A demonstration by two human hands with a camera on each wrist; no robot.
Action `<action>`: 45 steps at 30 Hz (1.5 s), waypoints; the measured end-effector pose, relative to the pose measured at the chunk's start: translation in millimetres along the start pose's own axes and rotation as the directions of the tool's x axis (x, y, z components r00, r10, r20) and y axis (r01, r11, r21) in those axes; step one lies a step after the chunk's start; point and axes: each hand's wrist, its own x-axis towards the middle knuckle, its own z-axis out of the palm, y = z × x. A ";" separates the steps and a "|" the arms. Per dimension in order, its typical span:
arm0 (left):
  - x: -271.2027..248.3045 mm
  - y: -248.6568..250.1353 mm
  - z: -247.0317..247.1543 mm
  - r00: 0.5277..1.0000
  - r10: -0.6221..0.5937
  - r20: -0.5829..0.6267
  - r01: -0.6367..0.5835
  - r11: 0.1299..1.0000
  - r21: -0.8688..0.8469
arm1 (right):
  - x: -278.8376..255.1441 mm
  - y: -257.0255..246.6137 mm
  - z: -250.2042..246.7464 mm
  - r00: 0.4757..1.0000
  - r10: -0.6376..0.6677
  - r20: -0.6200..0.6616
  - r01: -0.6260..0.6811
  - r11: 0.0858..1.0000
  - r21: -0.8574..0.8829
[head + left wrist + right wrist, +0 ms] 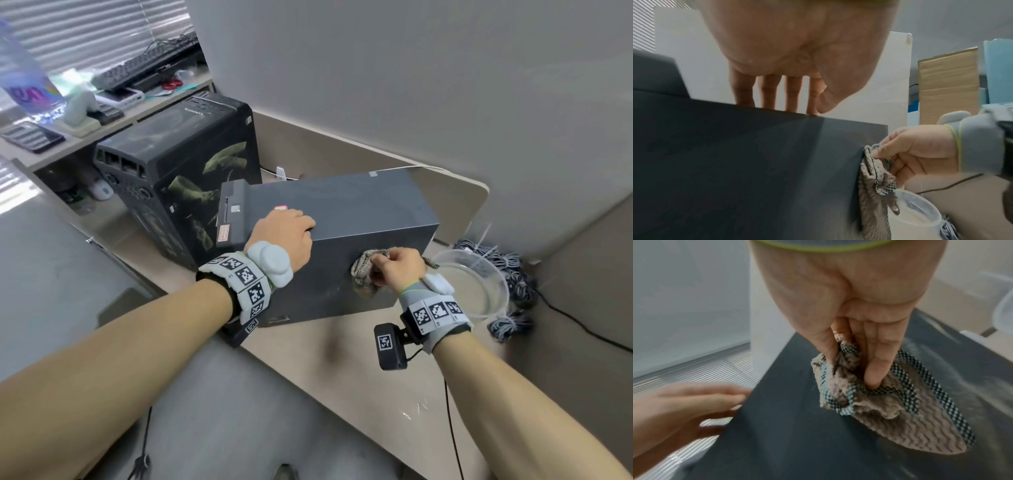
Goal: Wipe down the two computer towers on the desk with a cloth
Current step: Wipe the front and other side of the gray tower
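Right hand [399, 265] grips a bunched brown cloth [363, 274] with a checked border, fingers and thumb curled into the fabric, and presses it flat against the near side panel of the grey computer tower [342, 212]. From the right wrist view, pale smears lie across the panel beside the cloth. Left hand [286, 236] rests on the top edge of the same tower, near its front end; the fingers [791, 95] are straight, side by side, tips touching the top surface, and hold nothing.

Grey tower stands on the beige desk [329, 346], roughly at its centre. Second tower, black with greenish artwork [191, 164], stands just behind and to the left of it, their corners close; whether they touch cannot be told.

Clear plastic bowl [479, 284] sits on the desk just to the right of the grey tower, close to the right wrist. Bundles of grey cable [507, 260] lie beyond the bowl against the wall. Both wrists carry bands with printed square markers.
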 end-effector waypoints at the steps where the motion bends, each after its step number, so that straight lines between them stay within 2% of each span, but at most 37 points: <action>1: 1.3 2.2 -1.6 1.000 -0.014 0.004 0.014 1.000 0.006 | -2.5 -5.2 2.4 0.998 -0.054 0.016 0.054 0.998 -0.019; 3: 3.3 10.0 -6.9 0.997 -0.071 0.012 0.070 0.997 0.038 | -6.6 -10.7 5.9 0.992 -0.108 0.065 0.108 0.994 -0.002; 5: 4.3 21.3 -9.9 0.993 -0.115 0.004 0.114 0.990 0.080 | -0.7 -1.9 -1.2 0.990 -0.053 0.133 0.045 0.997 0.066; 7: 3.1 26.4 -8.4 0.989 -0.148 -0.018 0.149 0.985 0.092 | 7.3 4.8 -13.7 0.994 0.006 0.107 -0.014 0.997 0.071; 8: 1.8 27.3 -6.2 0.987 -0.161 -0.029 0.163 0.983 0.088 | 9.4 5.6 -21.5 0.999 0.005 0.054 -0.008 0.999 0.052; 10: 1.3 29.1 -1.9 0.983 -0.178 -0.051 0.182 0.979 0.089 | 9.2 1.5 -34.5 0.998 -0.065 -0.024 0.062 0.992 -0.110; 12: 1.5 31.5 0.9 0.979 -0.190 -0.067 0.196 0.976 0.097 | 3.8 -4.1 -36.9 0.989 -0.146 -0.017 0.138 0.964 -0.226; 14: 3.0 35.6 3.0 0.972 -0.217 -0.087 0.224 0.971 0.081 | 8.2 -2.9 -40.9 0.983 -0.181 -0.007 0.177 0.969 -0.173; 18: 2.4 37.9 7.8 0.961 -0.236 -0.144 0.248 0.966 0.070 | 33.2 12.3 -59.6 0.983 -0.141 -0.118 0.151 0.985 0.084; 22: 0.9 37.8 10.4 0.955 -0.241 -0.172 0.252 0.967 0.044 | 34.9 24.5 -60.2 0.984 -0.156 -0.085 0.153 0.988 -0.032; 24: 0.5 36.7 10.4 0.956 -0.233 -0.177 0.244 0.969 0.042 | 43.6 33.7 -62.2 0.988 -0.152 -0.028 0.153 0.988 0.024; 28: 0.4 34.0 11.2 0.953 -0.233 -0.194 0.244 0.969 0.030 | 37.0 11.3 -76.8 0.990 -0.125 -0.070 0.134 0.980 0.144; 30: -0.9 35.1 12.5 0.951 -0.235 -0.203 0.244 0.970 0.020 | 34.7 24.3 -73.4 0.995 -0.085 -0.043 0.089 0.991 0.098; 32: -1.8 34.9 13.1 0.950 -0.232 -0.211 0.241 0.970 0.017 | 44.7 51.9 -67.8 0.997 -0.055 0.054 0.051 0.996 0.075; 33: -1.3 33.9 13.4 0.950 -0.227 -0.212 0.235 0.972 0.013 | 48.2 53.3 -66.4 0.998 -0.045 0.041 0.041 0.995 0.087; 37: 0.6 31.0 14.0 0.952 -0.215 -0.218 0.226 0.974 0.024 | 39.0 19.5 -72.6 0.999 -0.048 0.003 0.047 0.991 0.128; 39: 0.4 30.7 16.1 0.950 -0.210 -0.230 0.221 0.975 0.025 | 52.3 39.5 -65.8 0.999 -0.038 0.003 0.037 0.992 0.117; 41: -0.5 30.0 17.8 0.946 -0.202 -0.254 0.214 0.977 0.020 | 68.8 71.0 -53.1 0.997 0.009 0.080 -0.019 0.992 0.122; 43: 0.2 29.0 19.4 0.944 -0.197 -0.265 0.209 0.978 0.018 | 55.4 57.2 -52.0 0.989 0.043 0.140 -0.064 0.987 0.149; 45: 1.2 28.1 20.3 0.943 -0.191 -0.273 0.204 0.979 0.019 | 37.7 31.3 -53.7 0.996 0.032 0.083 -0.046 0.985 0.165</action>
